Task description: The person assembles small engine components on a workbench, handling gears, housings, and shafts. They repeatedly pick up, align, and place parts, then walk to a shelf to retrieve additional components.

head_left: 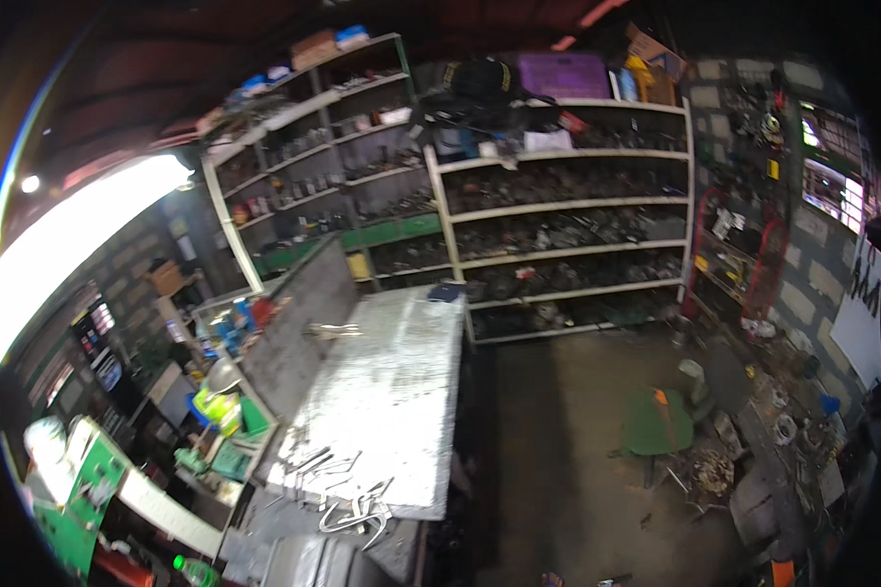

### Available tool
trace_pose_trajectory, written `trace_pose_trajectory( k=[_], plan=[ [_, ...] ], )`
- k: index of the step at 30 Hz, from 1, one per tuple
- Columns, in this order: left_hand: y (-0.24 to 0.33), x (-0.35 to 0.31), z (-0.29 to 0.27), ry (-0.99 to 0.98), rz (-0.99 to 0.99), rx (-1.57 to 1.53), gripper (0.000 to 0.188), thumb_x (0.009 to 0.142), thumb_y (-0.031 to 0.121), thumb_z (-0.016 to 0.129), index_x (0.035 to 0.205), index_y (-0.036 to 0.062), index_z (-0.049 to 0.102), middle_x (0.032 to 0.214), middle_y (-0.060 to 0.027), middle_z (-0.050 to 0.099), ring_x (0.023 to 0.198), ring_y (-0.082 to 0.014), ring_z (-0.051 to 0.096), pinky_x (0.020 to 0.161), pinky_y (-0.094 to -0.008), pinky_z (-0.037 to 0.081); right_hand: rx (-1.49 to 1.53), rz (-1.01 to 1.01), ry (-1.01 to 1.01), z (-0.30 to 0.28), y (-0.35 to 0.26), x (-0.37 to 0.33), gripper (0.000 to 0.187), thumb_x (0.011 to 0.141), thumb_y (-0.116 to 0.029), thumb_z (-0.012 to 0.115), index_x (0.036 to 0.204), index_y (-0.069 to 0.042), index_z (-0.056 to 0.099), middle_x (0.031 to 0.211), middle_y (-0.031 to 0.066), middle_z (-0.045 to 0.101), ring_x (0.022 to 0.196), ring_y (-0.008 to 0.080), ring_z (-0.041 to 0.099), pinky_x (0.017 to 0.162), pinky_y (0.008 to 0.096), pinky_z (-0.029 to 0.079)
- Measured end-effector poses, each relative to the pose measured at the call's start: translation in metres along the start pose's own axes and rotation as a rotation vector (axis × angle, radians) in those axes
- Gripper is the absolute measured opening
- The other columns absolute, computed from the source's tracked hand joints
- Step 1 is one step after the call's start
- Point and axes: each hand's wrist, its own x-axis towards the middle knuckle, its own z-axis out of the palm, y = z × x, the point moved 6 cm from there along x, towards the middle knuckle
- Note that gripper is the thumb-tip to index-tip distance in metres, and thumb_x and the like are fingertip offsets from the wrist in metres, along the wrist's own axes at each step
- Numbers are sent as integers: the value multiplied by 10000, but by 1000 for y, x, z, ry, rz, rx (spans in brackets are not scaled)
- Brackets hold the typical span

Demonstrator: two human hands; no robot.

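Neither of my hands shows in the head view. Nearest to me stands a long workbench with a shiny metal top [382,391], lit brightly from the left. Several bent metal rods and hooks [362,509] lie at its near end. Farther along the bench is a small group of metal pieces [333,331], beside an upright grey panel [303,313]. A dark folded item [446,293] rests on the far corner. At the lower edge sits a rounded grey metal thing [323,563], partly cut off by the picture.
Shelves [568,205] packed with dark metal parts line the back wall. A green-topped stool [656,423] stands on the floor [548,440] at the right, near a cluttered bench [783,430]. At lower left are a green bottle [196,570] and a green board [78,499].
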Motion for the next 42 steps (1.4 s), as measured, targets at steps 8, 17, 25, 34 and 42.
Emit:
trace_pose_trajectory(
  k=[8,17,25,34,42],
  plan=[
    [55,218,82,-36,-40,53,333,978,16,719,1311,13,701,1086,-89,776,976,-138,709,867,-296,576,351,65,164,-219,-15,121,419,899,-370,766,1181,-62,805,1189,180,784,1127,307,735,1014,398,543],
    [33,439,133,-154,-59,184,320,973,27,738,1287,-18,697,1080,-117,781,960,-173,733,847,-311,588,775,110,56,-165,57,311,304,910,-159,758,1168,0,767,866,123,765,716,221,707,640,380,560],
    [74,711,198,-236,130,527,334,940,47,766,1242,-83,713,1045,-208,781,1029,-234,714,951,-384,547,936,353,153,-240,12,340,240,982,-165,634,1016,-19,821,857,104,787,651,199,703,566,352,557],
    [109,947,342,-449,265,573,352,903,58,767,1238,-40,725,1126,-245,766,1042,-298,752,944,-370,560,1258,408,293,-365,-58,474,193,938,-149,696,1003,7,788,808,115,768,640,196,699,557,353,553],
    [62,1112,380,-308,124,682,335,907,47,777,1236,-2,739,949,-141,782,872,-206,745,796,-343,591,665,366,-7,-451,-27,629,259,988,-245,633,997,-46,799,887,152,785,738,263,741,660,426,600]
  ],
)
